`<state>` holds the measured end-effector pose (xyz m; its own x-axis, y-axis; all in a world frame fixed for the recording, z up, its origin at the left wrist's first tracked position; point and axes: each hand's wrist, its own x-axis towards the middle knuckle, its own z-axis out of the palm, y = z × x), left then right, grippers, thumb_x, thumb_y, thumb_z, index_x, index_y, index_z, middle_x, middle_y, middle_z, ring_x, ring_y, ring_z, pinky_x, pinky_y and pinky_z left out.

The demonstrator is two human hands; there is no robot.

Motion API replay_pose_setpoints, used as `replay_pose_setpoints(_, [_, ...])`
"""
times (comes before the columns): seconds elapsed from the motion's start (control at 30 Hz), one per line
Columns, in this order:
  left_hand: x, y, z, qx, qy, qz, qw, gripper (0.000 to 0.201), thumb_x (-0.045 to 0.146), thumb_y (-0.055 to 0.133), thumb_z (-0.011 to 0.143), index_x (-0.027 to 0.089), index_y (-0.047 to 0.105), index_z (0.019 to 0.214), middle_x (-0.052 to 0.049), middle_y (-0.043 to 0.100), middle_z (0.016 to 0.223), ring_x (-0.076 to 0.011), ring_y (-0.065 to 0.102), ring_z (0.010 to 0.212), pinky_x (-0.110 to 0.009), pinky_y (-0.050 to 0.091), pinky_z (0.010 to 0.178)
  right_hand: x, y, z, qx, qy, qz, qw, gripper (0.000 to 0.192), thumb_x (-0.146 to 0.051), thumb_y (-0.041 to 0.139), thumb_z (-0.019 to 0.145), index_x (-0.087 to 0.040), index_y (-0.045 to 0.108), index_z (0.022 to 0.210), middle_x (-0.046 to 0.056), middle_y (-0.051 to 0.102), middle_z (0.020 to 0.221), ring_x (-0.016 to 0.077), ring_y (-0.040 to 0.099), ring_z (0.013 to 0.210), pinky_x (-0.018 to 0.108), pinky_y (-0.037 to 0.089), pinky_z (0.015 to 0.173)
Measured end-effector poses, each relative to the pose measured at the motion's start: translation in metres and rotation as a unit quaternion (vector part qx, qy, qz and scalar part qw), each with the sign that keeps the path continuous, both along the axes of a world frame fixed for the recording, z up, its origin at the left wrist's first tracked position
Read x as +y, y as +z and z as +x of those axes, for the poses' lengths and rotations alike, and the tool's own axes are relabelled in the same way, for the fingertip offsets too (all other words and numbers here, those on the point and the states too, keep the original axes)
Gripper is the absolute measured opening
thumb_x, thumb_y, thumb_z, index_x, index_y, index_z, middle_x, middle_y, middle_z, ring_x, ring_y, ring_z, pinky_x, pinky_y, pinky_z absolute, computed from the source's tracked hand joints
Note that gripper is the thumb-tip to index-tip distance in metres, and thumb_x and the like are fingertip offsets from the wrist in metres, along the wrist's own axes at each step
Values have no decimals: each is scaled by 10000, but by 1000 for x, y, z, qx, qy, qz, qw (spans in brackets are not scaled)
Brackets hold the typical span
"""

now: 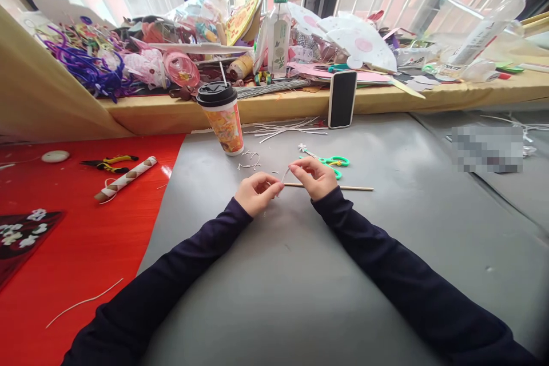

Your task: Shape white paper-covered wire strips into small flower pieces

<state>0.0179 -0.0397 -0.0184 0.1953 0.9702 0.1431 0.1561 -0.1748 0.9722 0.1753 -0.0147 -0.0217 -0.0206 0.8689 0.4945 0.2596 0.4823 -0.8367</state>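
My left hand (pixel 256 193) and my right hand (pixel 312 176) meet over the grey table (pixel 300 274), both in dark sleeves. Between their fingertips they pinch a thin pale strip (pixel 283 177), too small to tell whether wire or paper. A thin wooden stick (pixel 351 187) lies on the table just behind the hands and passes under my right hand. Green-handled scissors (pixel 334 162) lie right behind my right hand. Small bent wire pieces (pixel 250 160) lie beyond my left hand.
A lidded paper cup with a straw (pixel 223 120) stands behind the hands. A black phone (pixel 342 99) leans on the cluttered yellow ledge (pixel 300 104). White strips (pixel 287 127) lie near it. On the red sheet (pixel 86 240) at left are pliers (pixel 109 163) and a taped roll (pixel 126 178).
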Motion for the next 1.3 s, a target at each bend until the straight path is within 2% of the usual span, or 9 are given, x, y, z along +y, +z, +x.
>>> replay_pose_setpoints(0.07, [3,0,-1,-63,-53,-62,995,321,384,550,692,95,602,820,-72,601,757,-103,551,575,-230,451,519,2,-2,0,53,29,-35,998,157,-338,569,697,-187,594,732,4,585,682,108,504,604,254,414,558])
replay_pose_setpoints(0.17, [5,1,-3,-154,-123,-162,967,363,362,575,683,82,585,914,-116,598,884,-149,590,666,-267,474,570,2,-4,-1,99,68,-56,991,161,-346,579,689,-192,580,734,-6,578,673,104,522,622,246,425,573])
replay_pose_setpoints(0.33, [1,2,-2,-200,-158,-227,940,336,275,659,621,56,586,865,-93,619,721,-159,604,646,-278,478,612,0,-3,-4,105,79,-52,990,162,-356,587,681,-202,573,727,-2,578,709,106,520,639,241,421,560])
replay_pose_setpoints(0.5, [1,-2,1,-186,-172,-237,938,317,258,662,621,70,587,865,-66,606,711,-117,585,598,-252,469,580,3,-4,-4,98,82,-39,991,115,-323,580,696,-214,579,733,-5,568,699,100,493,617,237,400,538])
replay_pose_setpoints(0.63, [3,-3,2,-160,-183,-247,938,254,268,659,622,68,583,760,-48,592,649,-92,565,538,-238,462,565,8,-9,-2,98,89,-20,991,109,-324,579,697,-219,576,727,-8,564,685,101,482,603,239,389,525])
replay_pose_setpoints(0.93, [12,0,-2,-182,-136,-251,941,269,266,671,602,84,539,748,-28,579,603,-108,576,542,-242,456,557,15,-11,1,87,72,0,994,89,-300,573,705,-212,570,721,3,552,696,115,487,648,247,371,538])
replay_pose_setpoints(1.07, [16,-2,-3,-172,-113,-265,942,280,274,668,601,92,508,742,-17,566,573,-108,572,524,-247,455,552,12,-11,-2,78,64,-18,995,125,-325,553,718,-202,547,736,7,543,714,119,502,668,254,395,571])
replay_pose_setpoints(1.17, [18,-5,-3,-162,-91,-244,952,294,296,660,607,96,493,743,-12,559,576,-100,565,527,-247,457,567,10,-12,-5,66,66,-27,995,150,-344,527,735,-197,526,764,10,538,742,123,525,679,268,419,610])
replay_pose_setpoints(1.3, [19,-11,-3,-158,-96,-198,963,325,345,637,628,108,481,786,-3,546,627,-90,556,530,-239,452,547,8,-11,-6,48,63,-17,997,178,-369,506,745,-192,505,764,7,547,690,122,537,629,273,424,605])
